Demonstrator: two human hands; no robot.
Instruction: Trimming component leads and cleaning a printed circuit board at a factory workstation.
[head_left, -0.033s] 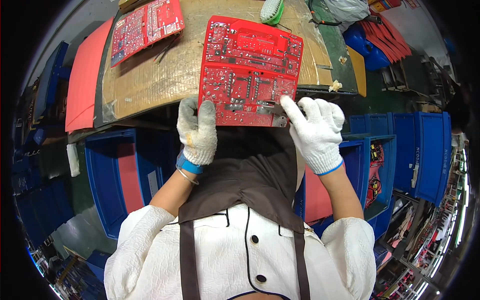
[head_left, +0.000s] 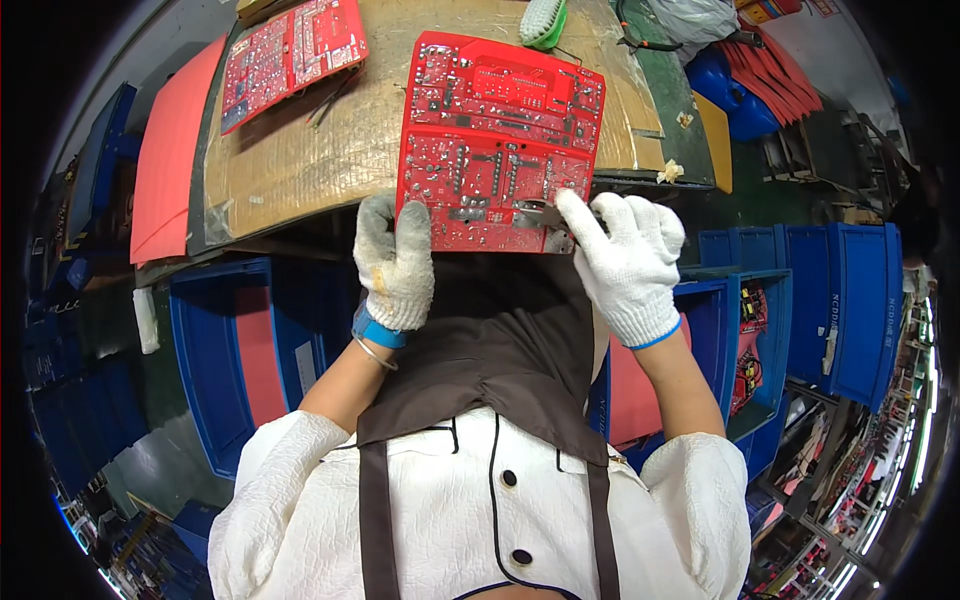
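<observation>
A red printed circuit board (head_left: 500, 150) is tilted up in front of me at the table's near edge, its solder-dotted face showing. My left hand (head_left: 395, 255), in a greyish work glove, grips its lower left edge, with the thumb in front and the fingers partly hidden behind. My right hand (head_left: 627, 250), in a whiter glove, is at the lower right edge. Its index finger lies on the board's face and its other fingers are curled. Grey metallic shapes show beside that fingertip; whether they belong to the board or are a held piece cannot be made out.
Another red circuit board (head_left: 295, 60) lies on the cardboard-covered table (head_left: 300, 170), near a pink sheet (head_left: 178, 150). A white-bristled brush (head_left: 543, 22) sits at the far edge. Blue bins (head_left: 215, 360) stand below at my left and right; one right bin (head_left: 775, 350) holds parts.
My right hand has shifted slightly left over the board's lower right corner. The left hand and the board look almost still.
</observation>
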